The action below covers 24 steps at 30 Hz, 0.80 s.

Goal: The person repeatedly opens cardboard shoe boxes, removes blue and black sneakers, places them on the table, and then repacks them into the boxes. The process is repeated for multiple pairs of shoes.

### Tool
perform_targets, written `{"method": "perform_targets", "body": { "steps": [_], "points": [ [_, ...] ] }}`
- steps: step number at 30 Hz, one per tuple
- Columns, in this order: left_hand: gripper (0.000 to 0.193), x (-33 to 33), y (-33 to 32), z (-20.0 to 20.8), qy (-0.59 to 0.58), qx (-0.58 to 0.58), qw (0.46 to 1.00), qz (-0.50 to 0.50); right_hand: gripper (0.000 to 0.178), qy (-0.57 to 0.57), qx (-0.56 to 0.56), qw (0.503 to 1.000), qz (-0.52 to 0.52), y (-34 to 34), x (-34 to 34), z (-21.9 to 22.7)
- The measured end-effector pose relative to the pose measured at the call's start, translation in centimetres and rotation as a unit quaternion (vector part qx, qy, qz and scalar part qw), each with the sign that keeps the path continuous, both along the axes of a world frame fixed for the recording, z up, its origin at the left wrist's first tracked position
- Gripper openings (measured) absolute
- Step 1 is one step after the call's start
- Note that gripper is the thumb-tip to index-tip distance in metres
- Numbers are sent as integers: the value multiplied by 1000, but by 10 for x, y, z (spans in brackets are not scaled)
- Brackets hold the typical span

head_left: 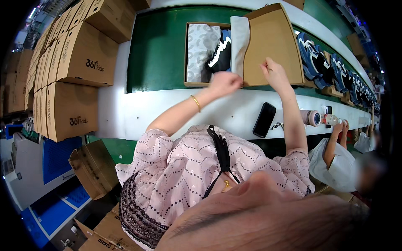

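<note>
An open shoebox (197,79) lies on a green belt (155,54) straight ahead, its black shoe (220,52) pointing away. The left hand (225,82), fingers curled, blurred, touches the box's near edge; its grasp is unclear. The right hand (274,73), nearer the raised lid (272,46), pinches it.

An open brown shoebox (268,46) lies on the green belt; brown cartons (71,83) stacked left.

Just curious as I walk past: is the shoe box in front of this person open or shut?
Open. The shoe box has its lid swung back, showing tissue paper and a dark shoe inside.
</note>
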<state>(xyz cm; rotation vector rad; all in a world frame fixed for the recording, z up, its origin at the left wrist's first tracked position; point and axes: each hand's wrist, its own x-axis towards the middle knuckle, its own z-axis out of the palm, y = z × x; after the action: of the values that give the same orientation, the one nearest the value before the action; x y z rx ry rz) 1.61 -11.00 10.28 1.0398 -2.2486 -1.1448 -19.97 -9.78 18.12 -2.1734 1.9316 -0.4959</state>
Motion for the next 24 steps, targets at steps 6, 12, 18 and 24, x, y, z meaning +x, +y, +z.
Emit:
{"method": "perform_targets", "body": {
  "steps": [6,12,18,24],
  "points": [
    [68,82,-44,-50,-280,-235,929,59,16,170,-16,985,34,-3,5,-11],
    [80,54,-53,-58,-369,-260,892,37,10,133,-143,981,-11,-15,18,-18],
    [58,-13,-92,-62,-15,3,997,-76,13,116,202,964,129,0,74,-28],
    [55,-38,-102,-35,176,280,928,-171,19,208,127,925,291,-18,106,-109]
  ]
}}
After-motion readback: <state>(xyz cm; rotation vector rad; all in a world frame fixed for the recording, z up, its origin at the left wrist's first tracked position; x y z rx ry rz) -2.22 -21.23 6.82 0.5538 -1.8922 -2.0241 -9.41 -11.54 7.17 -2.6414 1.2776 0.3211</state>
